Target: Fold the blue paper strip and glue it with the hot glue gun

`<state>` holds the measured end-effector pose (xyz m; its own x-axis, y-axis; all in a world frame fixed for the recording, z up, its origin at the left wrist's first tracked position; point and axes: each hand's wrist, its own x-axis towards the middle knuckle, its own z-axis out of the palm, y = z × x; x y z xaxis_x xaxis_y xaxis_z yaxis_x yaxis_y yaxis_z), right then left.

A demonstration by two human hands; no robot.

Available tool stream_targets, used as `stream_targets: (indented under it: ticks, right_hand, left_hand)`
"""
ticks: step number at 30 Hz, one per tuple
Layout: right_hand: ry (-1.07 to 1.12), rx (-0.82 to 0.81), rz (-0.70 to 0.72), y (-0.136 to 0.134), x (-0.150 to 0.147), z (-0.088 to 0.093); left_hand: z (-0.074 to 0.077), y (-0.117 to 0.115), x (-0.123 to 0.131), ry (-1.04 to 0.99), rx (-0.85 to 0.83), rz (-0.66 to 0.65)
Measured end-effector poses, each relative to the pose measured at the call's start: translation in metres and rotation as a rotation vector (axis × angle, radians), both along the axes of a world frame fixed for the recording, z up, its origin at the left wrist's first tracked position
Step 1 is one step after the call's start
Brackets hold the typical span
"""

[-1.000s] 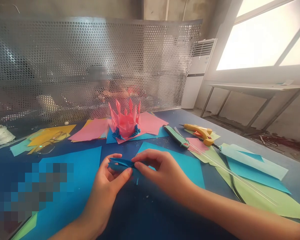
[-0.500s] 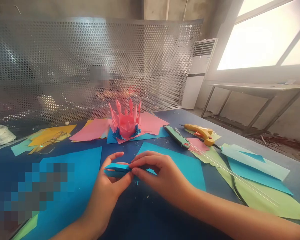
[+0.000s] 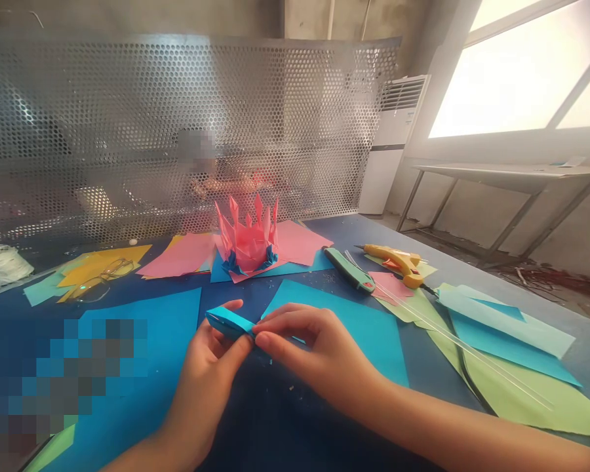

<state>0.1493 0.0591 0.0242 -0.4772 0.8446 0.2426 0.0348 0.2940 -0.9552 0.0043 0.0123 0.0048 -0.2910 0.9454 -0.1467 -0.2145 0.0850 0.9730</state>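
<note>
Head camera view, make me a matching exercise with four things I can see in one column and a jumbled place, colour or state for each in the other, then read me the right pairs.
Things:
1. folded blue paper
2. paper crown
3. glue gun
4. perforated metal screen

Descriptions:
A. yellow, lying right of the crown
B. upright beyond the pink sheets
C. held by the left hand and right hand
D. pink, with blue pieces at its base

Pairs: 1-C, 2-D, 3-A, 4-B

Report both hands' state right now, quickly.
Left hand: closed, holding the folded blue paper.
Right hand: closed, pinching the same paper's near-right end.
</note>
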Motion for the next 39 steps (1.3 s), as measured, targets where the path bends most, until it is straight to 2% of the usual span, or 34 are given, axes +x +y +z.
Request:
stream_targets:
  ticks: [8, 18, 27, 34, 39]
  right_hand:
    - [0.09, -0.232, 0.016, 0.009, 0.001, -0.005]
    - [0.137, -0.337, 0.072, 0.01, 0.004, -0.002]
    - [0.044, -0.309, 0.044, 0.011, 0.004, -0.001]
    - [-0.118, -0.264, 0.049, 0.007, 0.003, -0.003]
    - [-0.204, -0.196, 0.004, 0.008, 0.003, 0.002]
  left_hand:
    - [0.003, 0.002, -0.001, 0.003, 0.026, -0.065]
    - [0.001, 0.003, -0.002, -0.02, 0.009, -0.063]
    - [0.004, 0.005, -0.001, -0.011, 0.04, -0.085]
    - [0.001, 0.002, -0.001, 0.013, 0.091, -0.093]
    - [-0.002, 0.003, -0.002, -0.001, 0.052, -0.028]
